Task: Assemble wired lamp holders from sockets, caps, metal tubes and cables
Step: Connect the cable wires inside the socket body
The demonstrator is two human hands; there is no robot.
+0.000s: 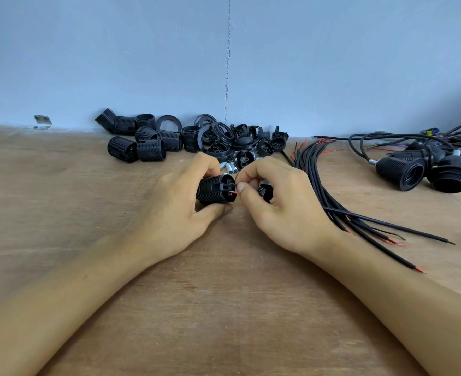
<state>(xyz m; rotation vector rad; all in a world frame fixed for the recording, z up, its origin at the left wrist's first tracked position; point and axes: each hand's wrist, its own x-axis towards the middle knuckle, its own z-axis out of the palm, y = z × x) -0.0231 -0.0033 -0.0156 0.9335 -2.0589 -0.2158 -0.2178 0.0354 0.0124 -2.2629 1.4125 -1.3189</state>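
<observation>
A black ribbed socket (pixel 215 189) is clasped sideways in the left hand (pixel 175 210), low over the middle of the table (pixel 61 202). A thin red wire end (pixel 234 192) is pinched in the grip of the right hand (pixel 281 207) at the socket's terminal face; a black cap (pixel 266 191) is tucked under the same fingers. The socket is judged light, rigid and easily held by its ribs; the wire limp and fine, best taken close to its tip. No writing can be read.

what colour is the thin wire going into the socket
Red, the wire entering the black socket; head view.
</observation>
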